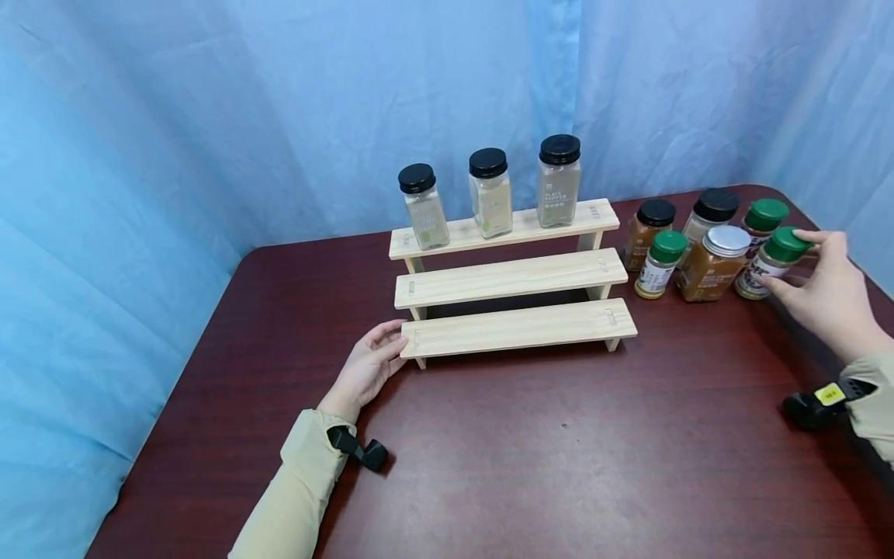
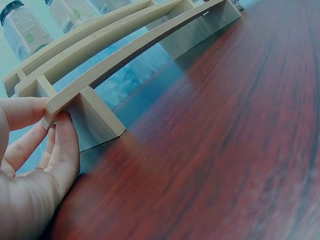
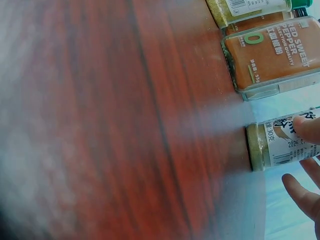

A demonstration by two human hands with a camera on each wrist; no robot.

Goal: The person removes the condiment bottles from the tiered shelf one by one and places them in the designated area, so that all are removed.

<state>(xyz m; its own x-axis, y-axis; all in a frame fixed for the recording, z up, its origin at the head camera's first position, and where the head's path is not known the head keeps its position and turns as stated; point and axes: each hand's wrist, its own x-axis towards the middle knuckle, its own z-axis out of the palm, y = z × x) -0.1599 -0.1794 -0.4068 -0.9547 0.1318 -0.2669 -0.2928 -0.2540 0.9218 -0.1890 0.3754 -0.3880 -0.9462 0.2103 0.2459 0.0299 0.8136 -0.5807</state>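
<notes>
My left hand (image 1: 369, 363) pinches the left end of the lowest step of a three-tier wooden shelf (image 1: 517, 329), thumb above and fingers below in the left wrist view. At the far right, my right hand (image 1: 827, 291) holds a green-capped spice jar (image 1: 764, 272). Its thumb lies on the label and a finger reaches the cap; the jar stands upright on the table. Close beside it is a silver-lidded jar of red sweet pepper (image 3: 275, 52). On the top tier stand three black-lidded jars, including a black pepper jar (image 1: 559, 186).
Left of the silver-lidded jar stands a small green-capped jar (image 1: 656, 272). Behind are two black-lidded jars, one with brown powder (image 1: 646, 233), and another green-capped jar (image 1: 764, 217). Blue curtains (image 1: 314, 116) hang around the dark red table (image 1: 531, 466).
</notes>
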